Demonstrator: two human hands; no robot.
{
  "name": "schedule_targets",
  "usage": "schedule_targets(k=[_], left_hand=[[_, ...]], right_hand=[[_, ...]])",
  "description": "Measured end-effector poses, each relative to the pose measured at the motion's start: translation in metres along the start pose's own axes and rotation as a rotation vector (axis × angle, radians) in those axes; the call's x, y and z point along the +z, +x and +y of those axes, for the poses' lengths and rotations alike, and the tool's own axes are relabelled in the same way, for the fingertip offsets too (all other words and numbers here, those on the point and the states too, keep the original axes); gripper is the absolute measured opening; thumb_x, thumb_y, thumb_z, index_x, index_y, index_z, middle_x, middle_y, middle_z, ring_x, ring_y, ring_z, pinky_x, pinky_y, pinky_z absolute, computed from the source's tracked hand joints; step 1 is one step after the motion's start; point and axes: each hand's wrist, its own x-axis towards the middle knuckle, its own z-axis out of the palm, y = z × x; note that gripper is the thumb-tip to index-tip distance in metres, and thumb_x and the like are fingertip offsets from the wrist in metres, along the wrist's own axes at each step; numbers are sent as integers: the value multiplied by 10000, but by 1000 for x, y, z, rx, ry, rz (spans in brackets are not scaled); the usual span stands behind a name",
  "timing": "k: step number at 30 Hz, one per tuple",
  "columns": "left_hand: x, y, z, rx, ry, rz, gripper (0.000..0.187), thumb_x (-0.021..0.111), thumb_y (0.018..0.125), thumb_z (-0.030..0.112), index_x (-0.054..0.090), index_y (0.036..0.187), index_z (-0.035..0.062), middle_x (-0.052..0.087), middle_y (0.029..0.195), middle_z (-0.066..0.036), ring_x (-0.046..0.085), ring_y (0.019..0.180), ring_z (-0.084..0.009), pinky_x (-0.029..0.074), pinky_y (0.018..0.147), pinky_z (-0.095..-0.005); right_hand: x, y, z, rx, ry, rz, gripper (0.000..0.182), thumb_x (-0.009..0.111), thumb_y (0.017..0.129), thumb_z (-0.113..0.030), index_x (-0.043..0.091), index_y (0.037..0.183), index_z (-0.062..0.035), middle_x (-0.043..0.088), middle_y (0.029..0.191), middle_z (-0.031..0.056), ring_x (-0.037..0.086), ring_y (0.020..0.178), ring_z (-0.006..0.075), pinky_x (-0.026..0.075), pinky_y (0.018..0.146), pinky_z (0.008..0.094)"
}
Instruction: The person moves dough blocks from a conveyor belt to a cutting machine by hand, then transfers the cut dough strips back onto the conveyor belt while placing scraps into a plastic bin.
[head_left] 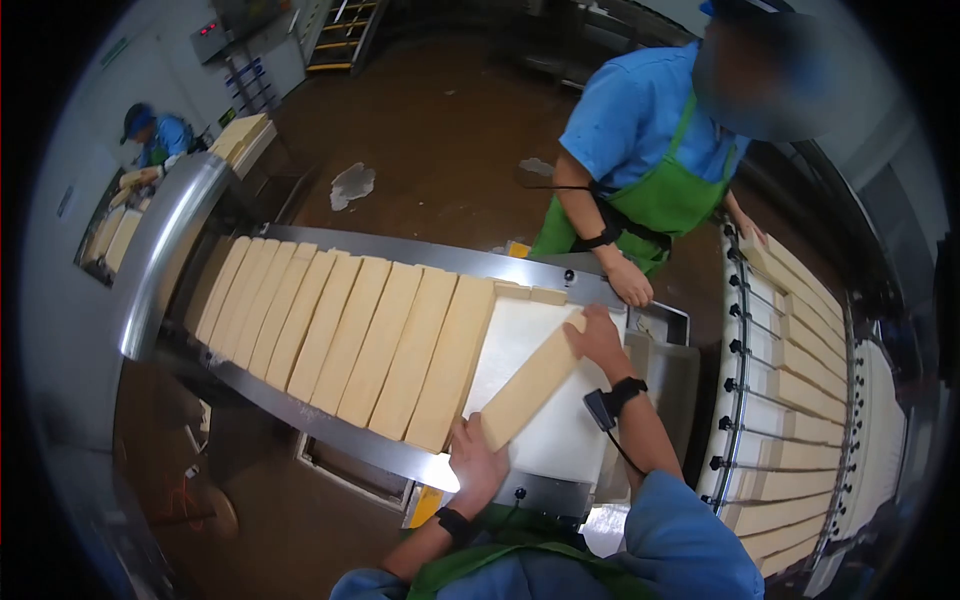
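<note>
Pale slab (530,385), held aslant on the bare white belt of a conveyor (552,450), just beside the last piece of a long row of slabs (385,345). Across the belt in that row, packed side by side, probably to keep the edges aligned and save space. To the right, on a second conveyor (755,385), more slabs (808,364), spaced more loosely. Between the two conveyors, at the far side, a co-worker (640,130), with one hand (630,284) resting at the metal edge and the other (748,228) by the second conveyor's slabs. Around the far end of the held slab, the right hand (602,342), grasping with bent fingers; at the near end, the left hand (482,462), gripping too, with fingertips close to the row's last piece. Held by both ends, likely to steer the angle and spare the long piece from bending. On the right wrist, a black device (600,410). Along the belt's far edge, short strips (548,297), lying end to end; cannot tell what for.
</note>
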Motion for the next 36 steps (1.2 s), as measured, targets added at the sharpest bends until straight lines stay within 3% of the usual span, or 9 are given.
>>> schedule_targets(k=[4, 6, 10, 15, 19, 21, 22, 28, 36], left_hand=[[-12, 19, -2, 89, -8, -206, 913, 892, 690, 186, 421, 1459, 43, 485, 1321, -246, 549, 1210, -453, 501, 1000, -513], [-6, 23, -7, 58, 102, -301, 997, 914, 673, 211, 397, 1506, 31, 506, 1366, -267, 526, 1268, -461, 481, 1059, -508], [34, 21, -23, 229, 341, -78, 1026, 915, 662, 193, 382, 1511, -22, 525, 1377, -276, 512, 1275, -462, 444, 1105, -506], [40, 4, 4, 192, 239, -126, 909, 877, 684, 59, 426, 1470, -12, 501, 1323, -251, 528, 1217, -485, 460, 1041, -514], [48, -38, 69, 425, 41, -162, 850, 826, 695, -6, 440, 1453, 5, 476, 1295, -238, 527, 1192, -483, 452, 1023, -519], [60, -60, 108, 608, -256, -231, 780, 694, 675, -92, 475, 1418, 5, 499, 1260, -254, 483, 1193, -501, 412, 1032, -540], [65, -71, 132, 734, -265, -280, 754, 593, 669, -132, 482, 1406, -12, 478, 1274, -256, 479, 1181, -498, 407, 1027, -527], [65, -188, 264, 1076, -175, -690, 891, 852, 653, -32, 464, 1450, 56, 426, 1325, -230, 505, 1196, -445, 424, 1036, -481], [84, -303, 282, 1109, -136, -1426, 861, 878, 779, 128, 394, 1486, 49, 431, 1298, -263, 460, 1258, -444, 418, 1091, -460]], right_hand=[[-28, -36, 22, 235, 111, -33, 588, 728, 870, -464, 641, 1204, 12, 672, 1169, 248, 674, 1070, 410, 547, 901, 508], [7, -46, 33, 79, 28, 235, 580, 695, 903, -455, 614, 1223, 22, 671, 1165, 253, 661, 1087, 414, 538, 932, 510], [20, -50, 19, 134, 104, 366, 396, 656, 837, -291, 618, 1059, 34, 654, 1056, 240, 640, 987, 399, 508, 869, 535], [-37, -119, 32, 325, 153, 284, 515, 690, 887, -346, 582, 1178, 66, 616, 1134, 249, 582, 1084, 403, 488, 947, 500], [-84, -223, 57, 456, 128, 714, 573, 697, 895, -326, 546, 1295, 56, 573, 1198, 232, 522, 1142, 420, 437, 1011, 509], [-122, -285, 83, 530, 158, 896, 599, 708, 873, -338, 535, 1319, 23, 588, 1140, 232, 540, 1079, 422, 440, 969, 530], [-141, -319, 97, 597, 113, 976, 587, 722, 869, -334, 546, 1311, 10, 597, 1135, 230, 551, 1075, 425, 451, 951, 534], [-221, -526, 167, 953, -221, 1312, 381, 715, 933, -269, 617, 1179, 5, 643, 1065, 218, 610, 1009, 429, 496, 878, 511], [-213, -695, 225, 1236, -10, 1169, 349, 596, 1023, -327, 649, 1180, -19, 698, 1049, 252, 678, 1033, 428, 528, 879, 493]])
